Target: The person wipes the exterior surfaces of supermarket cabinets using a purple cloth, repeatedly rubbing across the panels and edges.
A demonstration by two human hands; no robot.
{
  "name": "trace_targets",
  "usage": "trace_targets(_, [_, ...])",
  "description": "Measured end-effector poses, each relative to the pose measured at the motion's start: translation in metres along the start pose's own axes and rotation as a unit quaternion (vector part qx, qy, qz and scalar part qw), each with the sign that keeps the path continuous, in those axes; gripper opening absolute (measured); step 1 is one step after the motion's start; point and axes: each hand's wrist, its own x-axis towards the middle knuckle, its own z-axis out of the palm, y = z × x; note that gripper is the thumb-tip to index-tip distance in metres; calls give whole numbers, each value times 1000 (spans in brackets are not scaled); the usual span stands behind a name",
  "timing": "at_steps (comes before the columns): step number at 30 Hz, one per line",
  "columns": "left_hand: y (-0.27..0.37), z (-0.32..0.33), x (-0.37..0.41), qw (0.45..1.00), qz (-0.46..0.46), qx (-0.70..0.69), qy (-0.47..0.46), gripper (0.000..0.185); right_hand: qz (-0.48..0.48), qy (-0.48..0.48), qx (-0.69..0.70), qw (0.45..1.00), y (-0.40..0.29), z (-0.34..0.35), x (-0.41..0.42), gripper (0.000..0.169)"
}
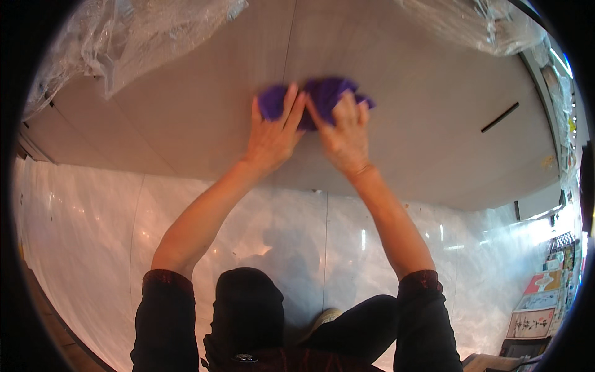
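Observation:
A bunched purple cloth (329, 95) lies against a grey-beige cabinet front (418, 130), near a thin vertical seam between panels. My left hand (275, 135) presses the left part of the cloth to the panel with its fingers spread. On the cloth's right part, my right hand (347, 135) has its fingers bent over the fabric. The two hands are side by side, their inner fingers almost meeting. Both hands and the cloth are slightly blurred.
Clear plastic film (125, 42) hangs over the cabinet at upper left, and more plastic film (483, 28) at upper right. A dark slot-like handle (499, 117) marks the right panel. Below lies a glossy marble-look floor (195, 223). Printed boxes (531, 323) stand at far right.

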Motion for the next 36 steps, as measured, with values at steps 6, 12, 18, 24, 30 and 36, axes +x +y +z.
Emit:
trace_targets(6, [23, 9, -93, 988, -38, -55, -142, 59, 72, -189, 186, 961, -40, -2, -72, 27])
trace_targets(12, [6, -32, -109, 250, -506, -819, -101, 52, 527, -235, 626, 525, -28, -22, -76, 36])
trace_targets(18, [34, -33, -133, 172, -525, -828, -92, 67, 517, -117, 795, 294, -46, -54, -57, 48])
trace_targets(24, [47, -27, -145, 223, -582, -761, -179, 54, 431, -439, 574, 540, -48, -37, -87, 55])
trace_targets(30, [31, 29, -232, 136, -709, -679, -136, 34, 353, -569, 433, 603, -34, -36, -129, 49])
trace_targets(36, [34, 106, -252, 119, -754, -643, 62, 28, 315, -601, 506, 533, -44, -54, -145, 44])
